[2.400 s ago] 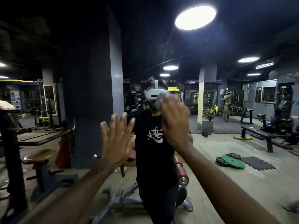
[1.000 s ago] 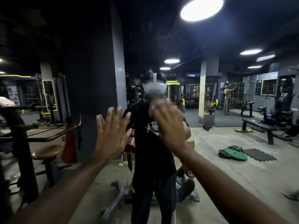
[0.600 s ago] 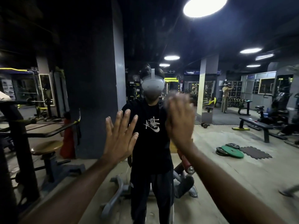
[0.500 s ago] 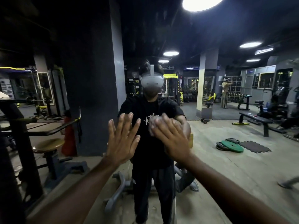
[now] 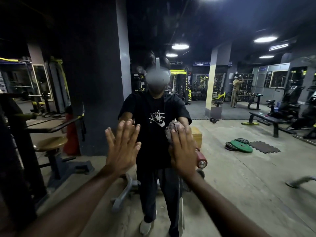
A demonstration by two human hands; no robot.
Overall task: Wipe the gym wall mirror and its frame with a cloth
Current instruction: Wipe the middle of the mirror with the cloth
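Note:
The wall mirror (image 5: 239, 168) fills the whole view and reflects the gym and a person in a black T-shirt. Its frame is not visible. My left hand (image 5: 122, 147) lies flat on the glass with the fingers spread, meeting its own reflection. My right hand (image 5: 183, 151) presses a crumpled greyish cloth (image 5: 171, 131) against the glass at chest height of the reflection. Only the cloth's top edge shows above my fingers.
All else is reflection: a dark pillar (image 5: 95, 82), a round stool (image 5: 51, 144) and machine at the left, a red-padded bench, green weight plates (image 5: 241, 146) on the floor, a black flat bench (image 5: 266, 120), another person at the back right.
My right hand with the cloth has swept down the glass from head height to chest height. The left hand has stayed flat on the mirror.

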